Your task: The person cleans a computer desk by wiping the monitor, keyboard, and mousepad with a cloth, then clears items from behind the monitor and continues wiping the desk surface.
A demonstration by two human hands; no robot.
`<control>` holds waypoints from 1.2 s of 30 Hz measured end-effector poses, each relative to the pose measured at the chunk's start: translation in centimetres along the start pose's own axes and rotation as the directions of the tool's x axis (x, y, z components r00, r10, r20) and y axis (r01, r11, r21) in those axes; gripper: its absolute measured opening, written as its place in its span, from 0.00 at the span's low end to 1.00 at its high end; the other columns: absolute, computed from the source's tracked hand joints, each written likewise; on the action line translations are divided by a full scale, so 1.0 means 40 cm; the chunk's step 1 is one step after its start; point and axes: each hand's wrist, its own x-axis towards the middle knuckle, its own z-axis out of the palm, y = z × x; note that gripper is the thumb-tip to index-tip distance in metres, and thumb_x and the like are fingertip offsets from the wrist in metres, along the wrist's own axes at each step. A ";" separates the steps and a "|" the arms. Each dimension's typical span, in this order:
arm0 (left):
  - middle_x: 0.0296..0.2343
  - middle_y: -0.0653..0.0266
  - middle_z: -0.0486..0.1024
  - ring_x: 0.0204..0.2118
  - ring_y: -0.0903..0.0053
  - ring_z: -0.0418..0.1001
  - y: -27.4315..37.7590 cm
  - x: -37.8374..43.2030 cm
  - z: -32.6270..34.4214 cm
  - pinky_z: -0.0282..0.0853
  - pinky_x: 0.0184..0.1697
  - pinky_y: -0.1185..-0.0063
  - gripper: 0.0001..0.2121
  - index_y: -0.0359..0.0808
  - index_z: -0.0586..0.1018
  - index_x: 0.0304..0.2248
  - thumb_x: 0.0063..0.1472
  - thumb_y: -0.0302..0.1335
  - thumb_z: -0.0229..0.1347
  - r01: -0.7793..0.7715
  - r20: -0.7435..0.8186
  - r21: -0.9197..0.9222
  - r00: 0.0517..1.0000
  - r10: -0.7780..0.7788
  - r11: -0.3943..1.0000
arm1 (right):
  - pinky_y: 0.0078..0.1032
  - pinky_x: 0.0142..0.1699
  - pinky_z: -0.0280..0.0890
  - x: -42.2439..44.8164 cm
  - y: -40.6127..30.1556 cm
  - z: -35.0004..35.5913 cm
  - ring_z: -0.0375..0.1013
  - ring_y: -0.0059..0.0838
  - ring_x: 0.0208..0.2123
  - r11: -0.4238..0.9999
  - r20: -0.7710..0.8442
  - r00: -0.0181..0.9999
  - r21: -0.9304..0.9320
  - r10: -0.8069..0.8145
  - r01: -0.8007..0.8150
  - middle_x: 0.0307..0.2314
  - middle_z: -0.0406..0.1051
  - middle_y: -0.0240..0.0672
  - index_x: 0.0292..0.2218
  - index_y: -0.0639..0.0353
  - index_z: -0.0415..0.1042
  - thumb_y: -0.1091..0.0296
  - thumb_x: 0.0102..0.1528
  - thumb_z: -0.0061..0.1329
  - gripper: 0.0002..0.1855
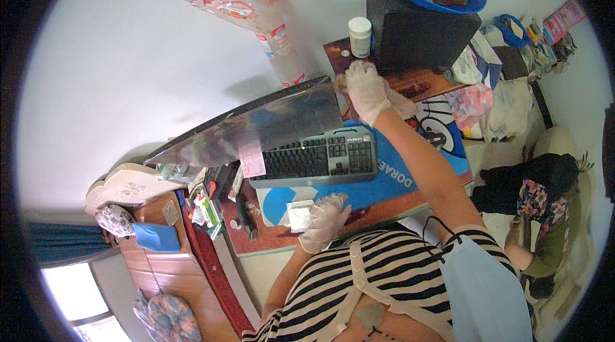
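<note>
Both hands wear thin translucent gloves. My left hand [325, 223] is low at the desk's near edge, fingers bent, touching or holding a small white square object [300, 216]; the grip is not clear. My right hand [363, 85] reaches past the right end of the monitor [288, 118], just below a white lidded bottle [360, 36]. Its fingers are curled, and what lies under them is hidden. Between the hands, a grey keyboard with black keys [314, 159] rests on a blue printed desk mat [389, 164]. A pink slip of paper [252, 161] overlaps the keyboard's left end.
A black box-shaped case [418, 34] stands at the back right, with a blue basket [432, 5] holding a yellow packet on it. Plastic packaging [269, 29] rises behind the monitor. Small boxes [207, 212] lie left of the desk. A person in dark clothing [533, 193] is at the right.
</note>
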 end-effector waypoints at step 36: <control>0.32 0.52 0.74 0.35 0.59 0.72 -0.006 0.029 0.052 0.67 0.38 0.67 0.14 0.32 0.75 0.38 0.57 0.34 0.52 -0.099 0.233 0.011 0.968 0.094 0.995 | 0.33 0.51 0.57 -0.242 0.403 0.046 0.67 0.40 0.43 0.988 -0.302 0.952 0.155 0.053 -0.006 0.35 0.71 0.40 0.33 0.59 0.72 0.65 0.37 0.48 0.18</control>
